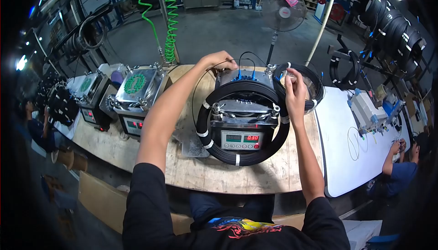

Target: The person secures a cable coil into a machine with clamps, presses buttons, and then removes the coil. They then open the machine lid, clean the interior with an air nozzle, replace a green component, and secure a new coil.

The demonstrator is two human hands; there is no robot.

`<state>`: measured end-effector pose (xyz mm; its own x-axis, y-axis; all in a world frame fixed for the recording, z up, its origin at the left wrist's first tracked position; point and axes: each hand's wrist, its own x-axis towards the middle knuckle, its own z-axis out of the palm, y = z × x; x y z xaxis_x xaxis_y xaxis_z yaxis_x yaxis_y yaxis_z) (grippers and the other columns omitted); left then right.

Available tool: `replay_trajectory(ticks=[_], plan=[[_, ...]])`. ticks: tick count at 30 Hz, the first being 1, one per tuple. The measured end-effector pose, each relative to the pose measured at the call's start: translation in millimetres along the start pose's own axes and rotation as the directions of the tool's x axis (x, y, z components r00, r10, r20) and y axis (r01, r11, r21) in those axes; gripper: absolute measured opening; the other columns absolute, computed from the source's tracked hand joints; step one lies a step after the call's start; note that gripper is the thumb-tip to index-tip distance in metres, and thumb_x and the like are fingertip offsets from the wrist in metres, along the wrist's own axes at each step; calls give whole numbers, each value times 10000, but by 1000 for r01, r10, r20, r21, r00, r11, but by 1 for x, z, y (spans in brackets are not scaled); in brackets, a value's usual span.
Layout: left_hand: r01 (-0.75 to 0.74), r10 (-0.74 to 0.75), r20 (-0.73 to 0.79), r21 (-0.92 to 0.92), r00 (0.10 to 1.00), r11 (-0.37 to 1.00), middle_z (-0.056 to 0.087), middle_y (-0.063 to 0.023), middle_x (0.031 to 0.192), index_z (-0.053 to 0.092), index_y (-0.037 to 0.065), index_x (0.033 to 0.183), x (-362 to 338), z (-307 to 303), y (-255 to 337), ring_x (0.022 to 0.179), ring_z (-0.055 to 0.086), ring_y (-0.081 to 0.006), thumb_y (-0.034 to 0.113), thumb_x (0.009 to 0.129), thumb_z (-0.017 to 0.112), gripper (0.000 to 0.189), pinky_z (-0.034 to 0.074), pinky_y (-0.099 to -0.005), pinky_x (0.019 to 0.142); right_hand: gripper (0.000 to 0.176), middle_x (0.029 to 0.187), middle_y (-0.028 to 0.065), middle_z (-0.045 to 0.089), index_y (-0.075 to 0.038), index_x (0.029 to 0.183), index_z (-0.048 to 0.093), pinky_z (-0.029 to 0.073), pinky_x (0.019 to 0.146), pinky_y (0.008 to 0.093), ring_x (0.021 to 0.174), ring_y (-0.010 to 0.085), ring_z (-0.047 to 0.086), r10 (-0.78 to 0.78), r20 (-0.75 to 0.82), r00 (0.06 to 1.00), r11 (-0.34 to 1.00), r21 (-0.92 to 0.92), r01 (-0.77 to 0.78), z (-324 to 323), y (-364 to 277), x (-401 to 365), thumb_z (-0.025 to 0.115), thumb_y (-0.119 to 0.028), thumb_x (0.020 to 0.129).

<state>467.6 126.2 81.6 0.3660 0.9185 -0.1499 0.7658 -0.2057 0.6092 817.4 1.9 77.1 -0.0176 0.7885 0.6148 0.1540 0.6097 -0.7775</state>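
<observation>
A large coil of black cable, tied with white bands, stands tilted against the front of a metal polishing machine whose red display reads 0.30. Blue connectors with thin black leads sit on top of the machine. At its back left corner my left hand is closed, with a thin black cable running into its fingers. My right hand is raised beside the coil's upper right, its fingers bent together; what they hold, if anything, is hidden. Behind it lies another black cable coil.
Two similar machines with green-patterned tops stand left on the wooden bench. A small clear bag lies before them. At right, a white table holds equipment, with a co-worker's hands nearby. A fan stands behind.
</observation>
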Motion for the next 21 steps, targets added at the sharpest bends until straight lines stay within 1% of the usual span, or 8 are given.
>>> replay_trajectory(ticks=[2,5,9,10,12,14,17,21], plan=[[87,-85,-38,38,996,995,739,-50,841,740,5,1131,8,-4,-4,721,624,-141,377,1030,667,392,528,-333,680,259,832,-22,481,-6,1292,643,359,634,255,701,73,406,-60,1,998,996,-60,60,5,-8,-22,601,-119,1063],[338,-412,2,-572,911,747,658,-51,717,691,-32,1008,-17,-9,-12,671,589,-133,287,1073,612,334,516,-316,603,248,927,41,519,10,1262,661,388,648,269,699,102,411,-88,-61,994,980,-184,76,4,-4,-40,606,-102,1049],[126,-382,-121,-818,916,562,653,-68,852,637,-15,995,-43,14,-19,760,666,-170,241,1093,583,280,612,-359,686,242,1033,118,574,15,1235,674,473,787,333,850,196,552,-207,-93,974,949,-263,176,5,-12,-56,599,-81,1026],[41,-331,-118,-898,936,438,670,-83,954,631,0,1046,-50,19,-25,815,692,-189,257,1080,608,260,628,-378,752,242,1059,137,583,15,1230,677,483,833,355,906,231,580,-260,-71,963,923,-310,226,4,-9,-59,598,-76,1020],[-65,-331,-240,-885,913,461,678,-77,955,635,14,1067,-57,36,-25,823,692,-191,274,1066,634,260,629,-382,768,247,1111,187,606,7,1213,687,483,953,425,1088,352,609,-241,-49,969,925,-313,214,4,-11,-62,601,-69,994],[-157,-276,-297,-887,914,434,694,-59,986,650,40,1096,-60,43,-35,838,691,-179,302,1028,696,275,615,-377,813,249,1103,189,606,8,1209,686,486,948,429,1066,350,610,-269,-35,963,901,-362,238,4,-12,-63,605,-72,987],[-101,-405,-341,-855,848,508,700,-41,1021,661,34,1146,-86,49,4,881,685,-157,282,1015,715,285,583,-371,855,256,1091,194,606,8,1204,683,487,943,439,1048,355,610,-280,-34,960,892,-378,247,6,-9,-64,606,-71,974],[-359,-263,-426,-894,866,268,703,-24,1054,672,63,1235,-65,62,-29,939,671,-137,305,979,770,365,544,-363,865,263,1077,196,604,11,1201,677,487,930,444,1024,357,611,-285,-49,957,894,-375,247,6,-10,-65,596,-60,961]])
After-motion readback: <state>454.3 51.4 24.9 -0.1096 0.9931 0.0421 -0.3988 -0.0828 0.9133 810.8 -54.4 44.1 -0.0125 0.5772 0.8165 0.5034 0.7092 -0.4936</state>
